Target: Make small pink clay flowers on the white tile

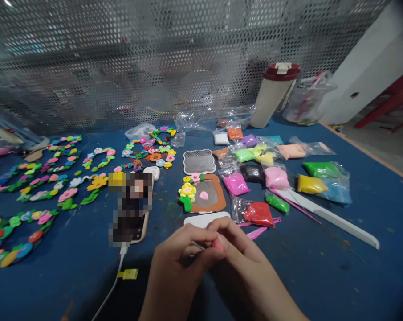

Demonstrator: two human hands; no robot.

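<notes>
Between the fingertips of my left hand (188,249) and my right hand (243,245) is a small lump of pink clay (217,244). Both hands are closed in a pinch around it, close to the table's front. A white plate-like piece (206,219) lies just beyond my fingers, partly covered by them. Behind it sits a mirror with a brown clay border (217,187), trimmed at its left with a yellow flower (187,191), a pink flower and green leaves. A flat pink clay piece (204,195) rests on its grey middle. Farther back lies a bare white-edged mirror (199,161).
Clay packets, including a red one (259,214) and a pink one (276,177), spread to the right beside a white serrated knife (341,220). A phone (141,227) with a cable lies left, near flower-covered rings (50,187). A tumbler (274,98) stands behind.
</notes>
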